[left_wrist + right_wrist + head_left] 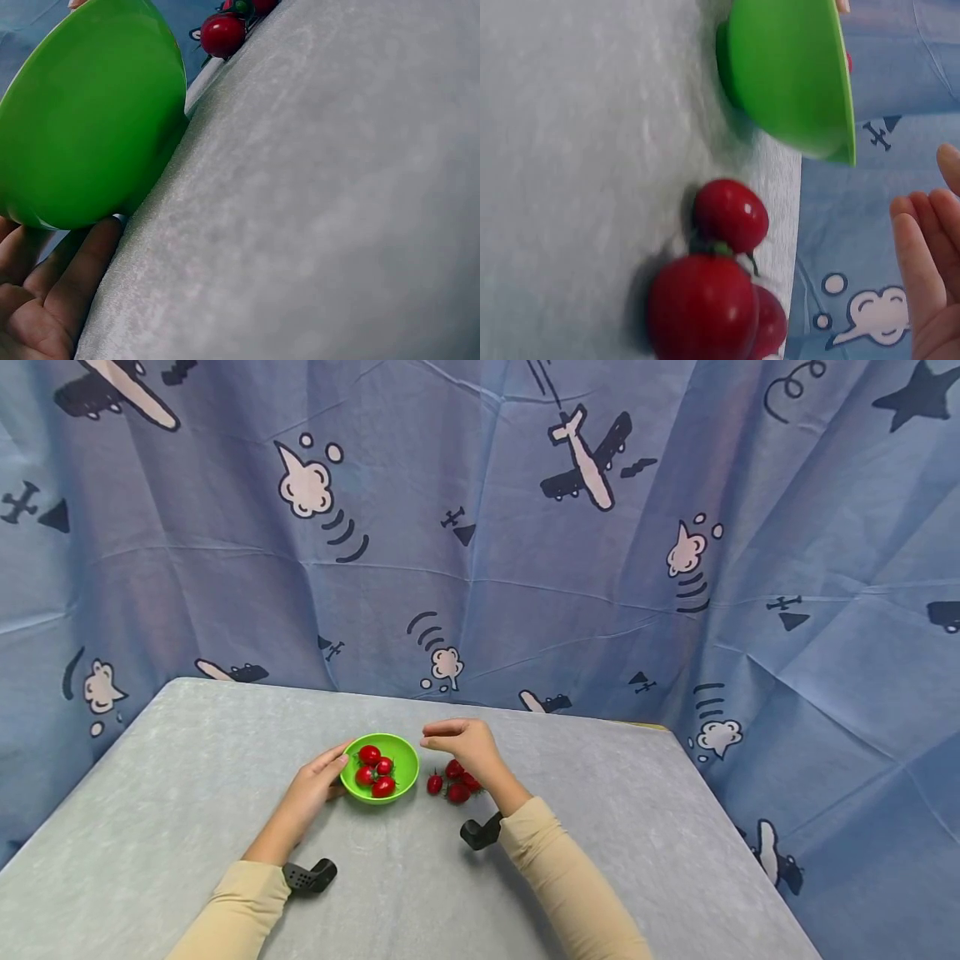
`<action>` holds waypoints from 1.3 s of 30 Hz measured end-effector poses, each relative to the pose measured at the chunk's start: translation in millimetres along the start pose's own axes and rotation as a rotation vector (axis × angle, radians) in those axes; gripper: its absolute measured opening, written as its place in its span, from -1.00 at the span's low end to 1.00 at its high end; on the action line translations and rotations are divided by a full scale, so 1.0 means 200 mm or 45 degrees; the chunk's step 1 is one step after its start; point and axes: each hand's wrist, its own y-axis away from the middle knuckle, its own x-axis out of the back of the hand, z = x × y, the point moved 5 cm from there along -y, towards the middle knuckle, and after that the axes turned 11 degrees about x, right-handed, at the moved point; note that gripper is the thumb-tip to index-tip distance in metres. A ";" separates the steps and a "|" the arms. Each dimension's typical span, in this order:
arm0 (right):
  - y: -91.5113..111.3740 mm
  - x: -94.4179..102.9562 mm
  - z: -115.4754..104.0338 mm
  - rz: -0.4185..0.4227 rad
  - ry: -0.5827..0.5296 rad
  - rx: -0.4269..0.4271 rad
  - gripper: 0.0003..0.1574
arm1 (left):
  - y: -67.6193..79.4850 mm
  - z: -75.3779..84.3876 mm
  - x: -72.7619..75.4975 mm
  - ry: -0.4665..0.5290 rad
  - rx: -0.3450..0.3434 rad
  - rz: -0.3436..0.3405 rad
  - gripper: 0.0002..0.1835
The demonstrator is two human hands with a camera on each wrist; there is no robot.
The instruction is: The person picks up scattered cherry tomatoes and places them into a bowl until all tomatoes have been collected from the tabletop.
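A green bowl (405,768) stands on the table with several small red tomatoes (383,787) inside. My left hand (311,785) holds the bowl at its left side, thumb at the rim and fingers against the outer wall, as the left wrist view (45,292) also shows. To the right of the bowl, above the table, is my right hand (465,745); its fingers are extended, the thumb is apart from them, and nothing is between them. Below it a group of red tomatoes (458,792) lies on the table, partly hidden by the right wrist. Green stems show on some (731,214).
The grey-white cloth-covered table (360,893) reaches back to a blue curtain (480,527) printed with planes and clouds. A black wrist device (311,875) is on the left wrist and another black device (480,832) on the right.
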 end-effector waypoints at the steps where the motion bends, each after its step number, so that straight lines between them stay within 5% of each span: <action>1: 0.00 0.01 0.01 0.006 -0.007 -0.003 -0.70 | 0.00 0.00 0.00 0.001 -0.004 -0.003 -0.44; 21: 0.06 0.22 0.17 0.110 -0.011 -0.109 -0.68 | 0.01 0.01 0.01 -0.016 0.009 0.000 -0.44; 39: 0.11 0.31 0.29 0.193 0.088 -0.197 -0.70 | 0.01 0.00 0.01 0.003 0.015 -0.009 -0.44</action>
